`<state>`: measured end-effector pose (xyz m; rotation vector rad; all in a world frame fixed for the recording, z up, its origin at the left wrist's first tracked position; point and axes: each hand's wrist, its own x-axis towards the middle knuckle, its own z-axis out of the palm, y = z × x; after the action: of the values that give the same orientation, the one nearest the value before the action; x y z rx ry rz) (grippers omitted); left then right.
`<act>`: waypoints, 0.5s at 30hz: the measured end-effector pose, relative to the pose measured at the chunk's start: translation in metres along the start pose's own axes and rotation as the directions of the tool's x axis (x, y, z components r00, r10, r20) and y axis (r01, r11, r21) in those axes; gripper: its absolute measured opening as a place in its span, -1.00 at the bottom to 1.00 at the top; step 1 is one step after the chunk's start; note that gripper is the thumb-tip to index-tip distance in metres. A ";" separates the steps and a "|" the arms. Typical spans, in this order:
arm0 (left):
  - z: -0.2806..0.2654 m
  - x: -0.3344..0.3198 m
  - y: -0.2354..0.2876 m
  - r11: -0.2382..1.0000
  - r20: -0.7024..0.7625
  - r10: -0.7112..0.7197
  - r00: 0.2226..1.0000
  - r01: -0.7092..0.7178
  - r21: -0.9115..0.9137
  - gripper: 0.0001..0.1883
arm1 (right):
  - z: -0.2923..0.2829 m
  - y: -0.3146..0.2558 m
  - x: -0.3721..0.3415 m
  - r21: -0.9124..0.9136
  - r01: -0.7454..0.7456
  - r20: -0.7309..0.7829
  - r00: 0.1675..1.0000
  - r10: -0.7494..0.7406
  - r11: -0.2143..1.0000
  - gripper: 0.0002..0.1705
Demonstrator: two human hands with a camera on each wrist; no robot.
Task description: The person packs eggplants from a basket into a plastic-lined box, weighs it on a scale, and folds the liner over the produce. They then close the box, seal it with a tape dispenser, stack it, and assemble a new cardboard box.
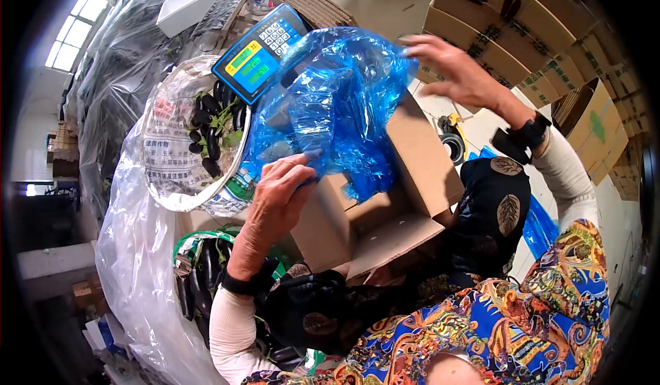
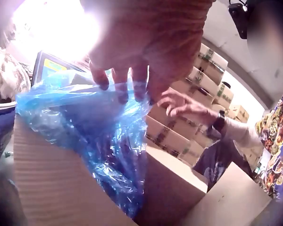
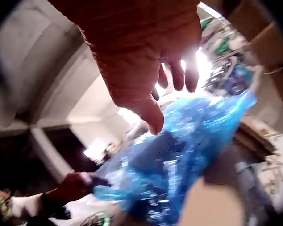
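A crumpled blue plastic bag (image 1: pixel 344 103) hangs over an open cardboard box (image 1: pixel 419 155), part of it down inside. My left hand (image 1: pixel 278 196) pinches the bag's near-left edge; in the left wrist view its fingers (image 2: pixel 120 82) overlap the thin blue film. At the bag's far right side my right hand (image 1: pixel 457 72) is raised, fingers spread and slightly bent, holding nothing. Below its fingers and thumb, in the right wrist view, lies the blue film (image 3: pixel 188 127). Bag folds hide much of the box's inside.
Left of the bag, a digital scale display (image 1: pixel 258 55) stands beside a white-lined basket (image 1: pixel 161 144) with eggplants (image 1: pixel 213 127). More eggplants (image 1: pixel 199 282) lie in a bag by my left forearm. Stacked cartons (image 1: pixel 495 27) stand at upper right, a tape dispenser (image 1: pixel 452 141) behind the box.
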<state>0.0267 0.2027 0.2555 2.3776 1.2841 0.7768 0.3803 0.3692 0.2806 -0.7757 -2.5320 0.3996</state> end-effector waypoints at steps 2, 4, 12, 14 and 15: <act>0.002 0.002 0.005 0.999 0.028 0.022 0.999 -0.021 -0.036 -0.85 | 0.006 -0.070 0.044 -0.094 0.236 0.115 0.967 -0.225 0.967 -0.03; 0.001 0.005 0.014 0.997 0.046 0.063 0.997 -0.062 -0.036 -0.85 | 0.026 -0.111 0.068 -0.142 0.474 0.228 0.870 -0.438 0.869 -0.02; -0.008 -0.028 0.016 0.986 0.123 -0.132 0.984 0.142 -0.083 -0.89 | 0.068 -0.056 0.059 -0.386 0.503 0.643 0.747 -0.166 0.773 -0.94; -0.010 -0.035 0.010 0.976 0.129 -0.147 0.981 0.165 -0.143 -0.89 | 0.046 -0.056 0.042 -0.424 0.515 0.582 0.785 -0.211 0.745 -0.95; -0.014 -0.037 0.014 0.959 0.170 -0.213 0.962 0.239 -0.153 -0.89 | 0.034 -0.061 0.033 -0.457 0.463 0.612 0.783 -0.110 0.759 -0.95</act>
<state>0.0108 0.1641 0.2622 2.0655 1.3378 0.5989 0.3115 0.3345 0.2874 -0.4530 -3.3362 -0.3723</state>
